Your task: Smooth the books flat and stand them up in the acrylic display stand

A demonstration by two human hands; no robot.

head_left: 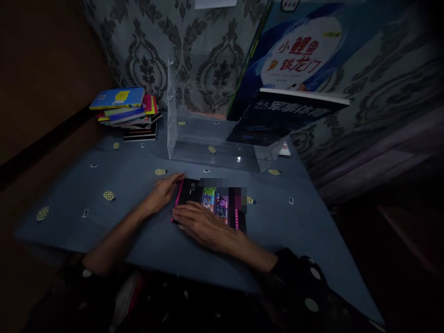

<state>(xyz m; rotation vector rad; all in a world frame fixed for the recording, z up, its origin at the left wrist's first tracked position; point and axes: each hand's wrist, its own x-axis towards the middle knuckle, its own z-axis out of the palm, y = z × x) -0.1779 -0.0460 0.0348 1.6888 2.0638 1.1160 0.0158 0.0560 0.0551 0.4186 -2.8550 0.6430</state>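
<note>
A dark book [189,189] with a pink edge and colourful pictures on its cover lies closed on the cloth-covered table in front of me. Part of its far right side is blurred by blocks. My left hand [162,192] rests against the book's left edge, with fingers stretched toward the far left corner. Across the near part of the cover lies my right hand [203,225], palm down and fingers extended flat. It hides some of the cover.
Behind the book stands a clear plastic rack [215,152]. A dark book [287,115] leans in its right end, before a large blue picture book [298,51]. Several stacked books [120,99] sit back left. The patterned blue tablecloth [132,175] covers the table; wallpaper rises behind.
</note>
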